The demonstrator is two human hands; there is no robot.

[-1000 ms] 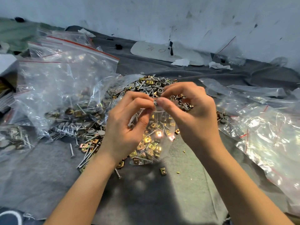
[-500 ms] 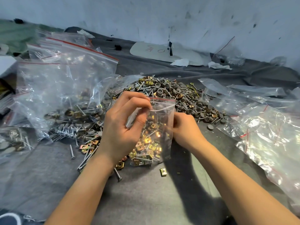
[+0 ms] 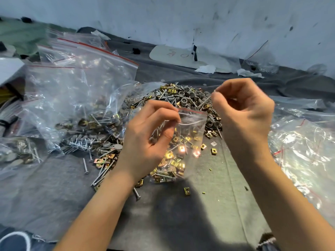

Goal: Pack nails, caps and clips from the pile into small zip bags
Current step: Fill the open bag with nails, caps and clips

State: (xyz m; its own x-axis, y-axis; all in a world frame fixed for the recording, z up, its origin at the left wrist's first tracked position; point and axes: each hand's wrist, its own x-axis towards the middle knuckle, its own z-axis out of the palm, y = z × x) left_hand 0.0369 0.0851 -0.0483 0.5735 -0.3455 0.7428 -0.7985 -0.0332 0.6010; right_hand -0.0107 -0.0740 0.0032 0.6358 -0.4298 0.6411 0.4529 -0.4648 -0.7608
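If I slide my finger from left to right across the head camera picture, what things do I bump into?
big zip bag → left hand → small zip bag that it pinches → right hand, pinching a nail → empty bags

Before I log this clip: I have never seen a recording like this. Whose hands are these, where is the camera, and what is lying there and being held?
There is no machine here: a person works with bare hands, and the one picture comes from a camera worn on the head, looking forward and down. The left hand pinches the top edge of a small zip bag that holds gold clips and nails. The right hand, raised beside the bag, seems to pinch a thin nail, though it is blurred. Behind them a pile of nails, grey caps and clips lies on a grey cloth. A large zip bag with more hardware sits on the left, and clear bags lie on the right.
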